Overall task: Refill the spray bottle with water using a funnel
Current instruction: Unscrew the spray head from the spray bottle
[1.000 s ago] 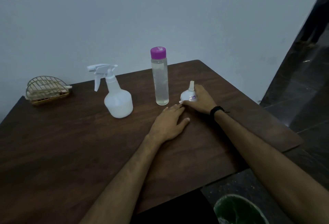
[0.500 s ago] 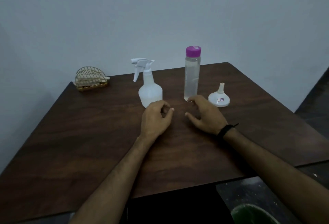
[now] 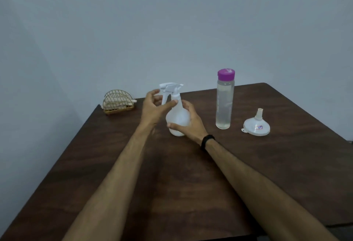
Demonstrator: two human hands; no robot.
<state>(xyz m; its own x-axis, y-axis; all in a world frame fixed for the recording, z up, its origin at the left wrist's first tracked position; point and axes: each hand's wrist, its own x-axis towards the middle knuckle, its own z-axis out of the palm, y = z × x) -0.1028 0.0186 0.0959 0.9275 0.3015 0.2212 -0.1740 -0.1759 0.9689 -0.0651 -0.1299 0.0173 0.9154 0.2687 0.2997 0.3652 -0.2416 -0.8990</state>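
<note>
Reaching forward over the dark wooden table (image 3: pixel 172 193), both forearms running from the near edge toward the middle. Closing on the white spray bottle (image 3: pixel 177 120), standing upright on the tabletop left of centre. Right hand (image 3: pixel 188 124) cupped round the bulb of the bottle from the right, thumb across the near side low down and fingers behind, a black wristband (image 3: pixel 207 141) on that wrist; probably placed there to steady the body against turning. Left hand (image 3: pixel 154 109) raised at the neck, thumb laid across the near side just under the trigger head (image 3: pixel 171 87), fingers curled toward the far side by the trigger; whether those fingers are touching yet cannot be told, though pressed closed they are not. Likely set high so as to twist the sprayer off while the lower hand keeps the bottle from spinning. Head not yet unscrewed, so the refill has scarcely begun.

Further right, well apart from the hands, a tall clear water bottle (image 3: pixel 224 103) with a purple cap (image 3: pixel 226 74), capped, nearly full, and upright. Right again and a little nearer, a small white funnel (image 3: pixel 257 124) resting mouth down with the spout pointing up, a small label on its side; stable that way and easy to pick up by the stem. At the far left corner, against the pale wall, a gold wire napkin holder (image 3: pixel 117 102).
</note>
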